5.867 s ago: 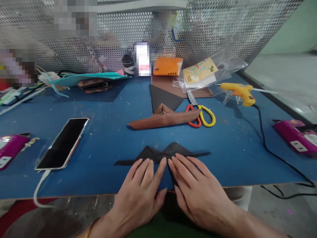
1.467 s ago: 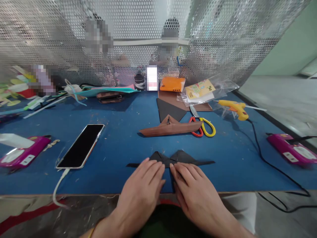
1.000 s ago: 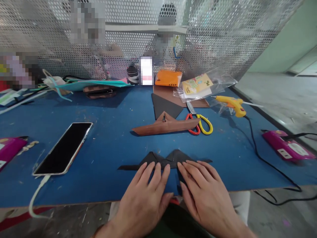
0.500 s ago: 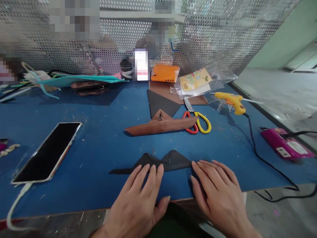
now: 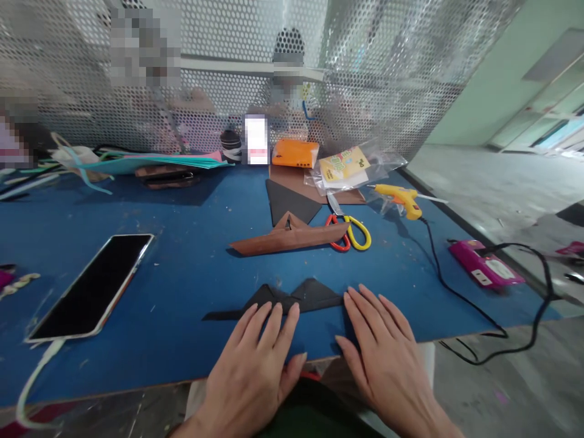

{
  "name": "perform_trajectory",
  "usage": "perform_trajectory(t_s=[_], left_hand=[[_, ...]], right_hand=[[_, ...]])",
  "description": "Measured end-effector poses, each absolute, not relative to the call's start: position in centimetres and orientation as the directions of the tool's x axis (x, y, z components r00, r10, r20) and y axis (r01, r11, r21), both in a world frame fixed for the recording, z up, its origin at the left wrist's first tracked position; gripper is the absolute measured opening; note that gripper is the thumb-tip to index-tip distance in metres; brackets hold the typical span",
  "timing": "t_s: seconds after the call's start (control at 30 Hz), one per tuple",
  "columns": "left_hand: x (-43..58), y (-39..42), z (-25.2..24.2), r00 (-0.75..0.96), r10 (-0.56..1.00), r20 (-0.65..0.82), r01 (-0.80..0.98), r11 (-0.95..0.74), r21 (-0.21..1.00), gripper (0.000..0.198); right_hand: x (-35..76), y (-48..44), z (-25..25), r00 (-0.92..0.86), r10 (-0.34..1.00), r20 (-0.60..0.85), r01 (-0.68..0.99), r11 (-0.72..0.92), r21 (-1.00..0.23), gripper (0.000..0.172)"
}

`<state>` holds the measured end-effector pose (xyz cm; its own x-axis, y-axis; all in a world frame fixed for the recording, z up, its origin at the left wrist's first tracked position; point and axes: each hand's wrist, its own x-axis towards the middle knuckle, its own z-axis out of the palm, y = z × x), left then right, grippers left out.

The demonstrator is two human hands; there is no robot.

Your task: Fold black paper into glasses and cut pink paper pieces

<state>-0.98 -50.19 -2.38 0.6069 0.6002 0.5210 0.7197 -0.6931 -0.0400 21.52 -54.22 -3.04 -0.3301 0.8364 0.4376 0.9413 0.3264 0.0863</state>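
Note:
A folded black paper piece with two peaks and a long narrow lower strip lies flat near the table's front edge. My left hand rests on its lower middle, fingers stretched out and thumb apart. At its right end, my right hand presses the tip with flat fingers. Beyond them lies a folded brown paper piece with one peak, its right end over the red and yellow handles of scissors. Behind it is a flat dark paper triangle.
A charging phone lies at the left. To the right are a yellow glue gun and a magenta power socket with black cords. At the back stand an orange box, a plastic packet and a perforated metal screen.
The camera view has turned slightly right and tilted up. My right hand has spread its thumb farther out, staying at the black paper's right end. My left hand stays on the paper.

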Motion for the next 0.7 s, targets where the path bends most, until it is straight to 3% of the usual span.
perform_trajectory(t_s=[0.2,0.4,0.7], left_hand=[[-1.5,-50.6,-2.8,0.621,0.567,0.541,0.705,-0.706,-0.068,0.044],[-4.2,-50.9,-3.1,0.588,0.587,0.556,0.717,-0.696,-0.024,0.049],[-6.5,-51.2,-3.3,0.424,0.716,0.555,0.779,-0.600,0.179,0.053]], right_hand=[[17.5,-53.3,-2.5,-0.587,0.707,0.394,0.770,0.638,0.001,0.056],[16.3,-52.9,-2.5,-0.492,0.731,0.474,0.811,0.582,-0.057,0.049],[16.0,-52.7,-2.5,-0.487,0.712,0.506,0.817,0.576,-0.023,0.046]])
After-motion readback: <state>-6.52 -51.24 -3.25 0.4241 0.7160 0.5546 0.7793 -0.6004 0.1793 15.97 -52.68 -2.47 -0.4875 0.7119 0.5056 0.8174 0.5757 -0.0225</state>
